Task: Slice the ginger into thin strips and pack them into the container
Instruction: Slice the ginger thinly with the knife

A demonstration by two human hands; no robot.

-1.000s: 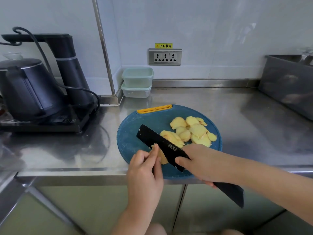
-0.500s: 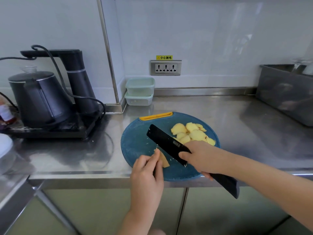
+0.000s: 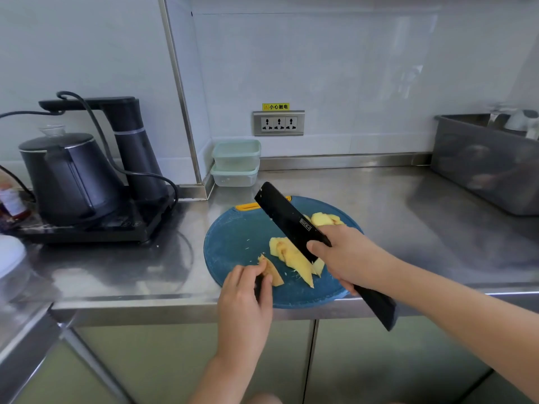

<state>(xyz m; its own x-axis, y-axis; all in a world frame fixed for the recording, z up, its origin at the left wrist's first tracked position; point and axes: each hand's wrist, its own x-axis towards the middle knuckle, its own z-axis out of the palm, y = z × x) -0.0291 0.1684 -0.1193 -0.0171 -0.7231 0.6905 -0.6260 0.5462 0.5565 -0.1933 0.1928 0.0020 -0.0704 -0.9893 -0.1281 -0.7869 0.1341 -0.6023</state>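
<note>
The ginger piece (image 3: 272, 272) lies at the fingertips of the left hand (image 3: 245, 290), which pinches it on the blue cutting board (image 3: 230, 246). A fan of ginger slices (image 3: 287, 253) sits between it and the right hand (image 3: 347, 258), and the stacked containers (image 3: 236, 163) stand well beyond both hands. The right hand is curled round the black knife (image 3: 287, 218), its blade slanting away to its left over the slices, while further slices (image 3: 323, 220) beyond that hand are half hidden by blade and knuckles.

ginger slices (image 3: 323, 219) at far side partly hidden by knife (image 3: 288, 220) and right hand (image 3: 347, 258) | bottle (image 3: 11, 204) cut off by left edge, label unreadable | metal bin (image 3: 490, 170) cut off by right edge, contents blurred
</note>
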